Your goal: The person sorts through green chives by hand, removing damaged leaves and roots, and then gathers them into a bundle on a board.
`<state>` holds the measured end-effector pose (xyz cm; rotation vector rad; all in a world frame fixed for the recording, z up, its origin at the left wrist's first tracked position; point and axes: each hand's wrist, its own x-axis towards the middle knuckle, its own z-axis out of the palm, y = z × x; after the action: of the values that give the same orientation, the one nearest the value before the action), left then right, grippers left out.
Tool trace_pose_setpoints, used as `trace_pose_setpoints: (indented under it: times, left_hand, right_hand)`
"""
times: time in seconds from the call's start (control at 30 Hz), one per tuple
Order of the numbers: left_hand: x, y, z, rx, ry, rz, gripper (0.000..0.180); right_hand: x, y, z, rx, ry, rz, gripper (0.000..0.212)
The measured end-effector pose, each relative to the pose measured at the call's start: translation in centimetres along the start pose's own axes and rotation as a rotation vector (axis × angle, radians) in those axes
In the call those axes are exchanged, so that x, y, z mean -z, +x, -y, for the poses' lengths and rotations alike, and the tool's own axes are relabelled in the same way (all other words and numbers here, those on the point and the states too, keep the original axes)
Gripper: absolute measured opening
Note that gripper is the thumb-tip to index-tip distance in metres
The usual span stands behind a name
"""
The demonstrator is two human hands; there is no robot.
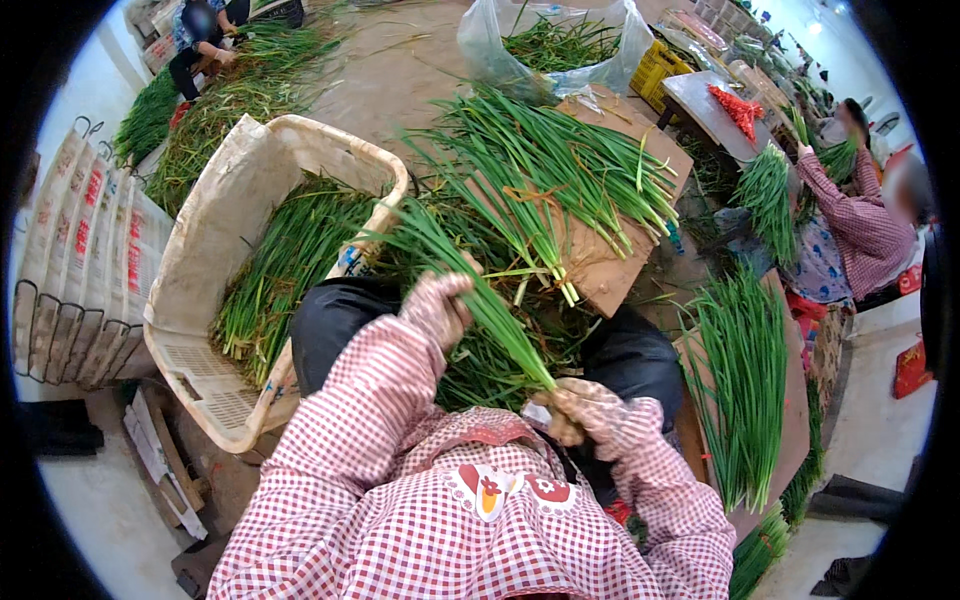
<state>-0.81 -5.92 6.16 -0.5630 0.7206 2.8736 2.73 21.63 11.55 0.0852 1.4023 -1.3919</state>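
Observation:
A slim bunch of garlic chives (502,325) slants across my lap, its pale stem ends toward me and its green tips far left. My right hand (580,408), in a soiled glove, is closed round the stem ends. Higher up, my left hand (440,303) curls about the leaves; it is slightly blurred. Loose, partly dried leaves (480,375) lie heaped below the bunch, between my knees. Just beyond, more chives (570,170) are spread on a brown board (610,285), stems toward the right.
At my left stands a white plastic crate (395,165) with chives inside. A second board on my right bears a chive pile (740,390). A clear plastic bag (485,45) of greens stands ahead. Co-workers handle greens far left (200,45) and right (850,220).

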Motion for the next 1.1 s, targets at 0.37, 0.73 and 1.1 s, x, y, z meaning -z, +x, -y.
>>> trace_pose_setpoints:
  times: [0.37,0.73,1.1]
  left_hand:
    - [3.9,1.1,-19.1,-0.606,1.537,-0.625,0.028]
    - [-6.0,-2.9,-0.7,0.033,0.113,0.012,0.023]
    - [-3.7,5.6,-3.5,0.120,0.493,-0.485,0.018]
  right_hand:
    - [3.5,-12.6,9.6,0.976,0.315,-0.215,0.032]
    - [-4.1,3.8,4.3,0.388,-1.060,0.110,0.046]
    - [2.5,5.6,10.3,0.208,-1.252,-0.666,0.054]
